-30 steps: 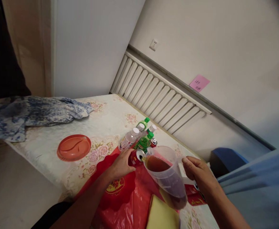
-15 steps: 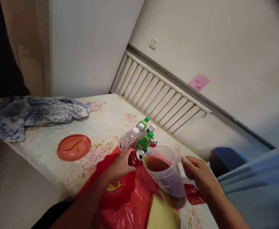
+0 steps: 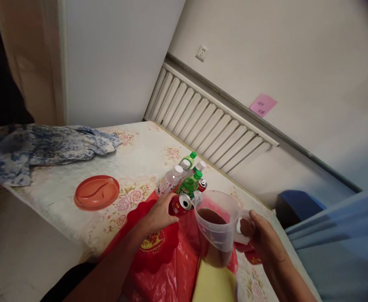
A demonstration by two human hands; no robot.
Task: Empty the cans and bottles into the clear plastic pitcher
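My left hand [image 3: 162,213] is closed round a red drink can [image 3: 178,205], whose open top faces the jug. By its handle, my right hand [image 3: 262,233] grips a clear plastic jug [image 3: 217,235] holding brown liquid. The jug stands nearly upright, its spout close beside the can, and no stream shows between them. Under my left forearm lies a red scalloped mat [image 3: 154,247] with a gold print, on red plastic sheeting [image 3: 180,268]. A yellow cloth or pad [image 3: 215,283] lies just below the jug. Another red package [image 3: 253,256] is partly hidden behind my right hand.
Behind the can stand several drink bottles [image 3: 171,180] with white or green caps, and another can [image 3: 202,184]. An orange divided plate [image 3: 96,193] lies left on the flowered tablecloth [image 3: 139,157]. Blue-white fabric [image 3: 70,144] lies at the far left. A radiator [image 3: 209,119] lines the wall.
The jug has tipped back from its tilt toward the can to nearly upright, and the thin stream at its spout is gone. My left hand keeps its hold on the can.
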